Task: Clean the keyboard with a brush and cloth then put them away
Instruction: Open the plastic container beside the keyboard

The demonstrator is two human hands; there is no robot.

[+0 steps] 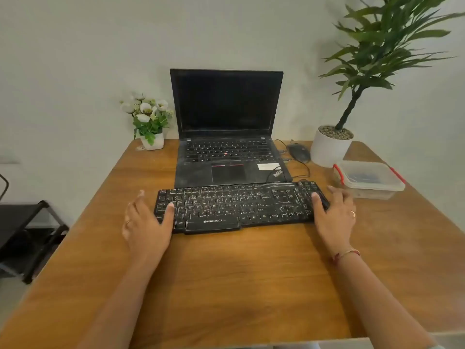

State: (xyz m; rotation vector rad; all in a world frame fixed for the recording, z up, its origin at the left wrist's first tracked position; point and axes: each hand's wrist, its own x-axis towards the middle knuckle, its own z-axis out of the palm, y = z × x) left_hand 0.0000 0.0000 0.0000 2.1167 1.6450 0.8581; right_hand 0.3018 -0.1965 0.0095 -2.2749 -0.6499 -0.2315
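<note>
First, over the near stretch of the wooden table (226, 285), work with both forearms low and level. Grip the keyboard (236, 207) evenly by its two ends, flat in mid-table just in front of the open laptop (226, 122). Left hand (148, 222): thumb on the left keys, fingers past the edge. Right hand (332, 217): thumb on top, fingers curled round the right end. Shift it square, minding the cable (300, 176) by the far right corner. Farther right, a clear lidded container (367, 178) with something blue inside, too hazy to name. No brush or cloth plainly in view. Fingertips under the keyboard hidden.
</note>
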